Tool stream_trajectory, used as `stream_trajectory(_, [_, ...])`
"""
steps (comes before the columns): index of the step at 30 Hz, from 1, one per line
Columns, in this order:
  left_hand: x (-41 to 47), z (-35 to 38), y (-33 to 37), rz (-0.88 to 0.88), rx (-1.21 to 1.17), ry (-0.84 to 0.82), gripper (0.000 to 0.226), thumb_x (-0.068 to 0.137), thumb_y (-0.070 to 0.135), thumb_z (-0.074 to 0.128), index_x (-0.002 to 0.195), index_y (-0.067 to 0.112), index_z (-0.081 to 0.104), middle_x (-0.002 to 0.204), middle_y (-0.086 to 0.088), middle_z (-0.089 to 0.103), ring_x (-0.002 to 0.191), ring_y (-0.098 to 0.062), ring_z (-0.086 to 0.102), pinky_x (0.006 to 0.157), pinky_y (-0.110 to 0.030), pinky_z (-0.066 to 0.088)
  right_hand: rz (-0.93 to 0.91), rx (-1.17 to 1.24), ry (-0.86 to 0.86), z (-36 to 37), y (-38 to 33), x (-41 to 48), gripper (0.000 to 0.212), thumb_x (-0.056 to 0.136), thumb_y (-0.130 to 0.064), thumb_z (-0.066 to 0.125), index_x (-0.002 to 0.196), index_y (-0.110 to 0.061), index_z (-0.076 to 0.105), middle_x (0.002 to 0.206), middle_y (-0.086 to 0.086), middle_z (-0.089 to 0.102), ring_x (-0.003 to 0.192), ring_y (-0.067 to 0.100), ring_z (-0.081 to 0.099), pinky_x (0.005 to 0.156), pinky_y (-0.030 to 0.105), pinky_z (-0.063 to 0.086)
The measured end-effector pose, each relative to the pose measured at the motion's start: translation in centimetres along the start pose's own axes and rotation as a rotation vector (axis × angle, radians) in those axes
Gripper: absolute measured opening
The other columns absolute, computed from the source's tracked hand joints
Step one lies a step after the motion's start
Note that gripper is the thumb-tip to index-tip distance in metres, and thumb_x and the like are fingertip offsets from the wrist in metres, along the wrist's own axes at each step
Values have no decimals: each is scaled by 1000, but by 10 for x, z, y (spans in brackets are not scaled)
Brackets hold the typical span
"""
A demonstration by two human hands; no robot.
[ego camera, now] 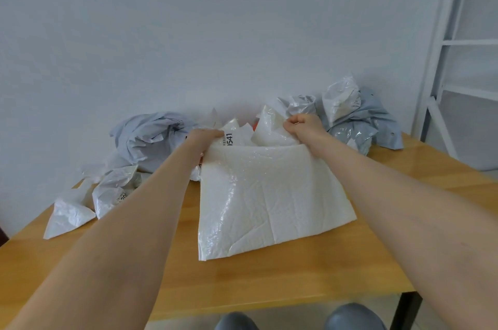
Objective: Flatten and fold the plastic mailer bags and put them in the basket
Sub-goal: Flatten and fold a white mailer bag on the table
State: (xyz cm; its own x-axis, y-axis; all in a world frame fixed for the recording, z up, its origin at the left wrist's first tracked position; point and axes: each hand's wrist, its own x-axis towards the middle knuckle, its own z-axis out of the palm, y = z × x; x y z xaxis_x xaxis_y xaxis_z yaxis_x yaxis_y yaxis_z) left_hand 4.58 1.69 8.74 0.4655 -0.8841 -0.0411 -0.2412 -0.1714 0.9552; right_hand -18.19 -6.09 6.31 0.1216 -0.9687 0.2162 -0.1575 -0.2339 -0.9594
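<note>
My left hand [208,138] grips the far left corner of the white mailer bag [269,203]. My right hand [303,124] is clenched round its far right corner. The bag slopes down from them, its near edge on the counter [269,281]. The film looks slick, so a corner could slip if I pull it taut. Both hands sit close against the crumpled bags [153,141] behind, which I might snag. I cannot see the basket.

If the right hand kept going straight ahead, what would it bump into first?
Probably the crumpled bag just beyond the right hand, which grips the white mailer; depth is unclear.
</note>
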Motion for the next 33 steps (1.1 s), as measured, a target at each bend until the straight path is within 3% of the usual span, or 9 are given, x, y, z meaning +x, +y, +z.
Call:
stream_trajectory(3, [0,7,-3,76,-30,73,4,89,13,63,85,10,63,85,-11,64,70,-23,60,68,-31,52,19,28,37,-6,0,-2,11,91,-14,63,80,-16,64,72,-2,58,67,11,53,61,20,44])
stream_trajectory(6, [7,9,-7,105,-70,160,22,88,13,61,66,16,60,91,-12,64,85,-26,61,83,-41,53,51,38,171,-12,1,-2,8,93,-14,58,87,-13,64,68,0,55,63,13,49,54,19,41])
stream_trajectory(9, [11,10,-9,106,-65,228,24,89,19,56,66,16,56,90,-11,62,86,-27,60,80,-38,52,98,30,298,-17,5,-1,10,93,-17,55,90,-14,64,75,4,56,68,18,49,52,22,41])
stream_trajectory(12, [11,12,-9,116,-63,273,21,91,22,52,76,10,60,91,-12,63,85,-28,58,75,-33,47,129,36,368,-19,10,0,14,95,-20,51,96,-16,64,73,-1,56,78,20,51,63,25,42])
stream_trajectory(16, [8,14,-8,111,-81,345,32,95,24,50,111,-3,60,101,-16,64,96,-33,60,76,-34,45,177,81,473,-22,12,2,24,96,-20,49,111,-9,64,100,7,61,88,22,54,78,28,44])
stream_trajectory(20, [8,15,-9,118,-72,399,37,96,28,51,117,-2,55,116,-18,62,107,-34,59,89,-40,48,191,87,550,-24,12,4,27,95,-20,49,113,-8,66,113,9,66,100,27,61,81,30,46])
stream_trajectory(25, [8,15,-14,123,-70,465,41,98,32,48,119,-3,53,113,-15,61,103,-31,58,79,-32,40,217,139,591,-29,13,4,24,93,-17,50,109,-10,67,110,8,67,87,23,58,78,30,47])
stream_trajectory(30, [7,16,-17,96,-158,533,22,99,32,44,99,11,50,93,-3,52,84,-20,47,72,-27,34,234,186,597,-29,11,2,23,93,-18,53,110,-13,67,109,5,67,89,23,60,75,28,47])
stream_trajectory(33, [5,9,-18,94,-263,415,24,91,29,56,75,12,49,75,-1,51,79,-22,48,62,-27,38,242,166,570,-33,11,1,23,94,-17,51,110,-13,67,102,5,65,84,21,56,72,26,44])
